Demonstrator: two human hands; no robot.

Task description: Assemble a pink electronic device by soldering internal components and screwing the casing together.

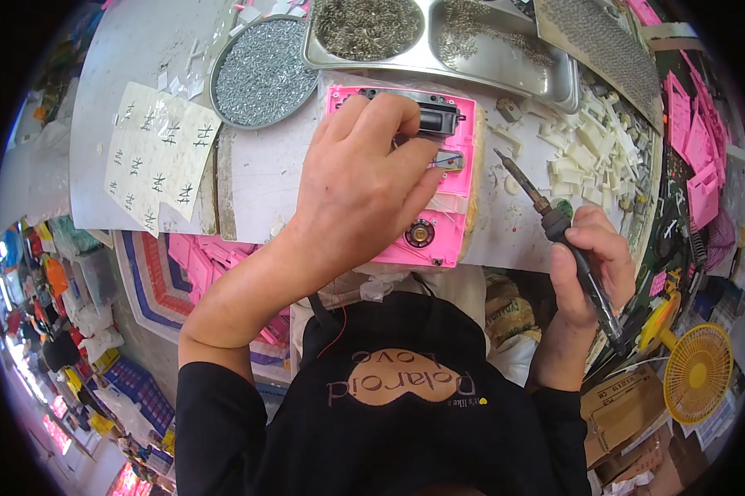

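A pink plastic housing (434, 248) lies on the bench in front of me. It carries a black part (439, 120) at its far end, a small metal piece (449, 160) with thin wires, and a round speaker-like part (420, 233) near its close end. Over the housing, my left hand (360, 169) is closed, its fingertips bent down by the black part; what they pinch is hidden. My right hand (592, 264) grips the dark handle of a soldering iron (557, 227). The iron's tip points far and left, apart from the housing.
Beyond the housing stand a round tray of silvery screws (265, 70) and a metal tray (434, 62) of small parts. White plastic pieces (592, 149) pile up at right. A marked paper sheet (162, 153) lies left. A yellow fan (697, 372) stands lower right.
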